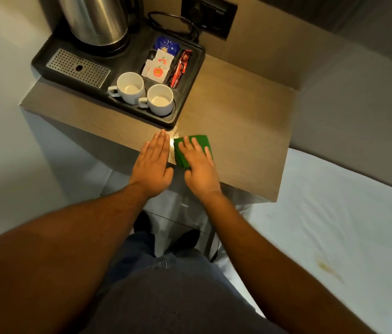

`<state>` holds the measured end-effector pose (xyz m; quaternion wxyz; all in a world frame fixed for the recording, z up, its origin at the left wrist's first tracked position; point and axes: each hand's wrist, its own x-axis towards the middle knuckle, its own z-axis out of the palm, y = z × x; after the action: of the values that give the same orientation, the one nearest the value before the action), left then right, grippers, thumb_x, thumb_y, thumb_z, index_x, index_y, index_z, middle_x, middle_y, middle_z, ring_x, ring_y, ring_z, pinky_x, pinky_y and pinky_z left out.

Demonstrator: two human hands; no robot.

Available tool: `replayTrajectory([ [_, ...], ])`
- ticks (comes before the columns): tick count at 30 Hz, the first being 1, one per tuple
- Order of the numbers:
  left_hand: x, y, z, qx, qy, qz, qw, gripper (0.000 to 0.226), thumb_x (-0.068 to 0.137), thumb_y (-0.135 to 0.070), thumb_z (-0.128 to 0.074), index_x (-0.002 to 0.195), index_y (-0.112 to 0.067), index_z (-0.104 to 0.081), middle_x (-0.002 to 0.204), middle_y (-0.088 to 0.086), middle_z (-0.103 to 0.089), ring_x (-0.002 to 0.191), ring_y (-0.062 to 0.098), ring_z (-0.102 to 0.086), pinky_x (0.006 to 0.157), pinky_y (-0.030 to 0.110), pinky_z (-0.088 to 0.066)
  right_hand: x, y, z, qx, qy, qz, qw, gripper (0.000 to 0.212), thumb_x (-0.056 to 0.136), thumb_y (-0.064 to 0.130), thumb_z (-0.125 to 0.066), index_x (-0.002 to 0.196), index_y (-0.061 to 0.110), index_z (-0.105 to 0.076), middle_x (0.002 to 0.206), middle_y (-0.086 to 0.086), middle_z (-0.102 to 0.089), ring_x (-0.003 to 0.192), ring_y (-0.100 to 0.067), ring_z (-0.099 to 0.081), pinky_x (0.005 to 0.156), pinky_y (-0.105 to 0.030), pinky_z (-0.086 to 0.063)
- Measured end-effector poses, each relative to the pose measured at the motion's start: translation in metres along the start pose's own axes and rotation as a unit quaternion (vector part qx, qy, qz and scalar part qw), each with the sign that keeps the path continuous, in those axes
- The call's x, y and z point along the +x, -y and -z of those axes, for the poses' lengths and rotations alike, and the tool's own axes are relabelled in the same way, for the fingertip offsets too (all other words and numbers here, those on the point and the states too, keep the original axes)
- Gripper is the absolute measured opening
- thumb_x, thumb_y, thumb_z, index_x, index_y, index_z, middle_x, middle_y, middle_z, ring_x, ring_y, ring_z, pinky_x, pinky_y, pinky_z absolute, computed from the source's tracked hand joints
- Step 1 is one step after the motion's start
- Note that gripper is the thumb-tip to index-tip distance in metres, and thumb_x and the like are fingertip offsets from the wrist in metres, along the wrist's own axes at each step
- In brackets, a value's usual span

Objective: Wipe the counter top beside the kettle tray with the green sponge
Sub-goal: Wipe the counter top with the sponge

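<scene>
The green sponge [203, 142] lies flat on the wooden counter top [238, 121], close to its front edge and just right of the black kettle tray [185, 102]. My right hand [198, 165] presses flat on the sponge with fingers spread, covering its near half. My left hand [152, 165] rests flat and empty at the counter's front edge, right beside the sponge. A small shiny wet patch [173, 138] shows between the two hands, at the tray's front corner.
The tray holds a steel kettle [93, 18], a perforated metal drip plate [78, 67], two white cups [145, 94] and sachets [163, 61]. A black cord [178, 22] runs to a wall socket [209, 13]. A white bed [334, 225] lies to the right.
</scene>
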<state>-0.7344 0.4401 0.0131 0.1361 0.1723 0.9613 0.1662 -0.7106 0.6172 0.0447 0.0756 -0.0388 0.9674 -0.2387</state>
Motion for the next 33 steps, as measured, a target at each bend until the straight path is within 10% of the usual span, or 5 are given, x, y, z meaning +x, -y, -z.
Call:
replayTrajectory([
  [7,0.001,0.004,-0.009,0.027,-0.017,-0.006,0.999,0.098,0.092,-0.037,-0.040,0.174,-0.006,0.005,0.184,0.016,0.006,0.172,0.032,0.006,0.139,0.050,0.000,-0.067,-0.121,0.054,0.025,-0.120,-0.186,0.975,0.077,0.093,-0.005,-0.055,0.162,0.025,-0.042,0.176,0.004,-0.030,0.166,-0.022,-0.018,0.136,-0.052,-0.016],
  [15,0.006,0.007,-0.005,0.019,0.015,-0.011,1.000,0.098,0.092,-0.040,-0.037,0.174,-0.006,0.005,0.184,0.016,0.009,0.171,0.030,0.010,0.140,0.052,-0.001,0.134,-0.189,0.135,0.017,-0.186,-0.361,0.914,0.062,0.105,0.015,-0.050,0.165,0.015,-0.035,0.176,-0.011,-0.027,0.166,-0.027,-0.018,0.135,-0.042,-0.011],
  [23,0.005,0.006,0.000,0.029,0.040,-0.005,0.999,0.098,0.093,-0.041,-0.035,0.173,-0.006,0.008,0.184,0.015,0.013,0.171,0.030,0.015,0.139,0.052,0.001,0.204,-0.052,0.058,0.013,-0.062,-0.100,0.993,0.079,0.095,-0.001,-0.056,0.167,0.023,-0.032,0.178,-0.006,-0.024,0.167,-0.026,-0.015,0.138,-0.044,-0.006],
  [33,0.001,0.000,0.009,-0.059,0.039,0.022,0.997,0.099,0.090,-0.034,-0.036,0.173,-0.004,0.009,0.183,0.015,0.015,0.171,0.027,0.016,0.140,0.048,0.002,0.008,0.024,-0.009,0.016,0.018,-0.022,0.999,0.086,0.091,-0.002,-0.058,0.167,0.029,-0.032,0.179,0.005,-0.023,0.168,-0.017,-0.012,0.137,-0.047,-0.008],
])
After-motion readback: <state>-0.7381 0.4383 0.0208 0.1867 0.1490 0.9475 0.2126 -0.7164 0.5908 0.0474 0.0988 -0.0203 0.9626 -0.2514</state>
